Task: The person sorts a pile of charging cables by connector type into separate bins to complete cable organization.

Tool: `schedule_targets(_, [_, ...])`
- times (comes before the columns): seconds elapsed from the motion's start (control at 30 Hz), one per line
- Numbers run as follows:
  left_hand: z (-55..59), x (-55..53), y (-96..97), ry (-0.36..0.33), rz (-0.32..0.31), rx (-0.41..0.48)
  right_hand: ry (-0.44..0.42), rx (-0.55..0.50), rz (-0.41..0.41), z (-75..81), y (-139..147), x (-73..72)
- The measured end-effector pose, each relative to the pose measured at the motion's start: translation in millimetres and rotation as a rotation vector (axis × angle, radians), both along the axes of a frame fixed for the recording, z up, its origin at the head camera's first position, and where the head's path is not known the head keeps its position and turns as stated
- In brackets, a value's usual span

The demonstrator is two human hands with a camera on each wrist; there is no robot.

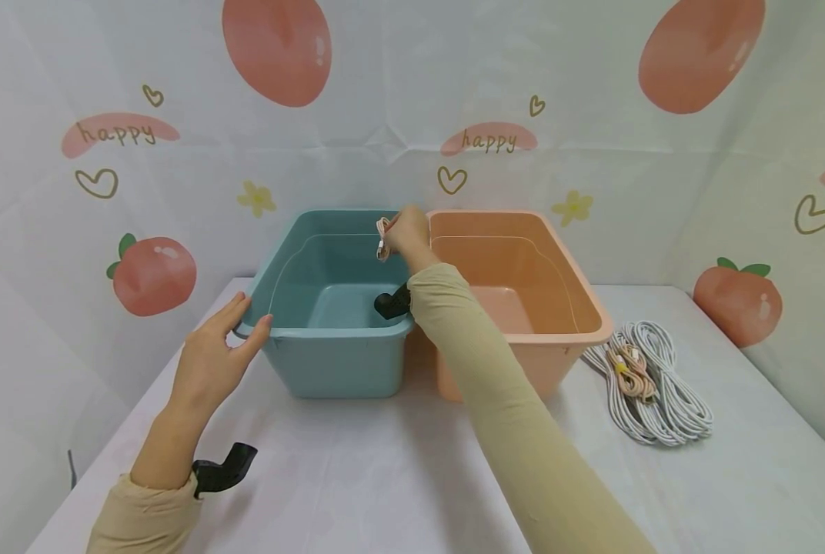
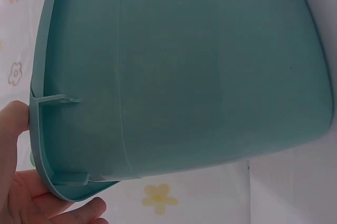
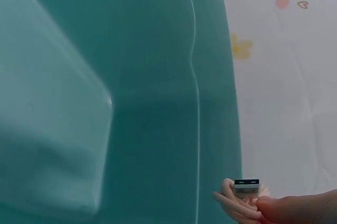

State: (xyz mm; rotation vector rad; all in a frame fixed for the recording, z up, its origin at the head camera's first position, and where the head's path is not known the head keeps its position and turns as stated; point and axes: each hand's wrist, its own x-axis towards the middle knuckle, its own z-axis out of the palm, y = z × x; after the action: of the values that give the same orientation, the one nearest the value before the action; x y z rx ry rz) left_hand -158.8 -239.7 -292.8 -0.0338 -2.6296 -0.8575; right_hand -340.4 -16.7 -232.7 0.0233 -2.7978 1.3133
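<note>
My right hand (image 1: 410, 233) pinches a small coiled pinkish USB cable (image 1: 383, 238) above the right rear part of the teal bin (image 1: 336, 363). In the right wrist view the metal plug of the USB cable (image 3: 239, 203) sticks up beside the thumb, over the bin's inner wall. My left hand (image 1: 213, 358) holds the teal bin's front left corner, and the left wrist view shows its thumb and fingers around the rim from outside. The inside floor of the teal bin shows bare where visible.
An orange bin (image 1: 558, 338) stands right beside the teal one, partly behind my right sleeve. To its right lie a large coil of pale grey cord (image 1: 683, 412) and smaller pinkish cables (image 1: 636, 377) on top of it. A printed white cloth (image 1: 385, 169) hangs behind.
</note>
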Motion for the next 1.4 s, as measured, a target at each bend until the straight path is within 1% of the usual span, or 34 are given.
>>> schedule_targets(0.1, [0.5,-0.1,0.2,0.0,0.001,-0.001,-0.003,-0.006,-0.002,0.0,1.1,-0.4])
schedule_targets(0.27, [0.9,0.0,0.9,0.003,-0.002,0.0,0.001,0.026,-0.002,0.6,3.0,-1.4])
schedule_targets(0.5, [0.7,-1.1,1.0,0.014,-0.01,0.006,-0.024,-0.038,0.019,1.3,2.0,-1.8])
schedule_targets(0.57, [0.5,-0.9,1.4,0.019,-0.009,0.005,-0.017,-0.031,0.029,1.7,1.3,-1.0])
schedule_targets(0.7, [0.2,-0.7,1.7,0.024,-0.009,0.006,0.032,0.01,0.072,5.4,0.3,2.6])
schedule_targets(0.8, [-0.1,-0.8,1.7,0.024,-0.009,0.007,0.049,0.024,0.113,11.1,0.7,6.0])
schedule_targets(0.93, [-0.5,-1.0,1.5,0.027,-0.008,0.008,0.058,0.041,0.161,22.7,3.6,12.4])
schedule_targets(1.13, [-1.1,-0.4,1.2,0.027,-0.004,0.006,0.11,0.134,0.267,42.9,10.8,24.8])
schedule_targets(1.23, [-1.7,-0.8,0.8,0.029,-0.006,0.008,0.118,0.149,0.307,52.3,16.2,31.6])
schedule_targets(1.4, [-2.5,0.4,0.4,0.032,-0.002,0.012,0.127,0.14,0.349,64.1,29.3,42.1])
